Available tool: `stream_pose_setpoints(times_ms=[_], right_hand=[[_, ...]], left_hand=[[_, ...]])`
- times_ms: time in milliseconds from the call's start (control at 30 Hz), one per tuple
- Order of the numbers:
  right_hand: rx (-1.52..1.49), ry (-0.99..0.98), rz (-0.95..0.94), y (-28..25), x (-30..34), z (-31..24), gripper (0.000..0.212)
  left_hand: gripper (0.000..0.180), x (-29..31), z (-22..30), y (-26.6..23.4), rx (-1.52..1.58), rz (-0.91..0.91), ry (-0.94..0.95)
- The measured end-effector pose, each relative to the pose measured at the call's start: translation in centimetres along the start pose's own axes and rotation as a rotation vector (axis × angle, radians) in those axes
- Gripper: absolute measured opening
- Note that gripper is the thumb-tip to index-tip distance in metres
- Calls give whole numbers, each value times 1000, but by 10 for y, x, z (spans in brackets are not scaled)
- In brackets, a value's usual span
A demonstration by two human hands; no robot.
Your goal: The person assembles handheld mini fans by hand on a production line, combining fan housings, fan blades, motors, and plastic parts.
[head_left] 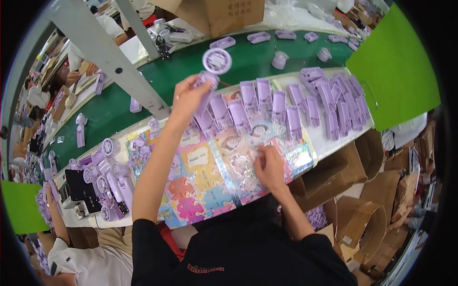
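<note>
My left hand (189, 97) reaches out over the far edge of the table, closed around a light purple handheld fan (217, 61). Its round head points up and away, and a short red wire shows beside the fingers. Below that hand, a row of purple handle shells (239, 116) lies with hollow sides up. My right hand (271, 167) hovers over or rests on a colourful cartoon mat (217, 186). Its fingers are curled inward; whether anything is between them is hidden.
A green conveyor belt (181, 71) carrying purple parts runs beyond the table. More handle shells (341, 105) are piled at right, assembled fans (107, 176) at left. A metal post (102, 57) rises at the far side. Cardboard boxes (358, 219) stand lower right; a co-worker (90, 257) sits left.
</note>
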State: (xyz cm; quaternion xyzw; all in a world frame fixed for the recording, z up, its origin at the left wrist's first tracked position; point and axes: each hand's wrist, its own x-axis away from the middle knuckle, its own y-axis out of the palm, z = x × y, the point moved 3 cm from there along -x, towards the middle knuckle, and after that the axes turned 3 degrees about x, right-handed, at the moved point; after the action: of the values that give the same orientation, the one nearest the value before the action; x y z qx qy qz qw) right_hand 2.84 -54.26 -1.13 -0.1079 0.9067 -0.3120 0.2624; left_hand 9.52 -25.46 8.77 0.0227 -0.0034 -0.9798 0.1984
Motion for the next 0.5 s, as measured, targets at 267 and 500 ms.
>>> stream_pose_setpoints(times_ms=[267,500], right_hand=[[144,-145,-121,5,-8,-21,23],[105,-517,-517,47,-18,-63,31]], left_hand=[[43,-135,-88,-94,-398,658,-302],[79,-140,-94,-98,-810,710,-369]])
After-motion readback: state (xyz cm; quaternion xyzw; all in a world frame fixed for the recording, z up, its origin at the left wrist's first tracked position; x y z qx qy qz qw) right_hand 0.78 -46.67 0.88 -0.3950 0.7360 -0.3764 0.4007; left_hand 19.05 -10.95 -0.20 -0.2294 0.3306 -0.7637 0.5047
